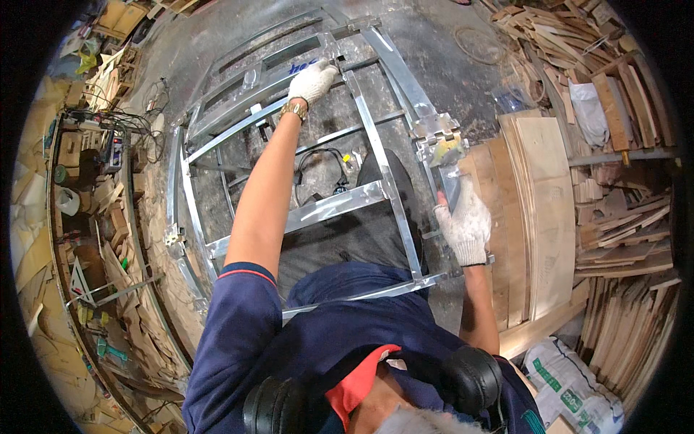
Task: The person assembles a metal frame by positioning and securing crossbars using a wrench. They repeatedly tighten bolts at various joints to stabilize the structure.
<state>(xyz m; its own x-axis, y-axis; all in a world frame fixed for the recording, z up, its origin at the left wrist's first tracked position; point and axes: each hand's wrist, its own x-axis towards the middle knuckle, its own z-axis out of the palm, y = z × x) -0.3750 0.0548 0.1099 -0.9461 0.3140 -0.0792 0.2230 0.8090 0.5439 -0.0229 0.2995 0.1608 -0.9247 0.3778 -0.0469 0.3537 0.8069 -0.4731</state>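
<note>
A welded frame of silver square metal tubes (340, 204) lies across my legs and reaches forward over the floor. My left hand (312, 81), in a white knit glove, has its fingers curled over a far joint of the tubing, beside blue handwriting. On the right, my gloved right hand (466, 224) is closed round a grey elongated piece (450, 184) at the frame's side. Its thumb shows on the near side, and the other fingers are mostly hidden. Just beyond that hand sits a toothed metal bracket (437, 132), with a blurred yellowish, shiny part below it.
Flat wooden boards (542, 210) lie right of the frame, with stacked timber offcuts (622, 231) farther right. A white printed sack (571, 390) stands at lower right. Leftward, a long shelf (130, 289) holds scraps and tools. Black cables (322, 155) lie inside the frame.
</note>
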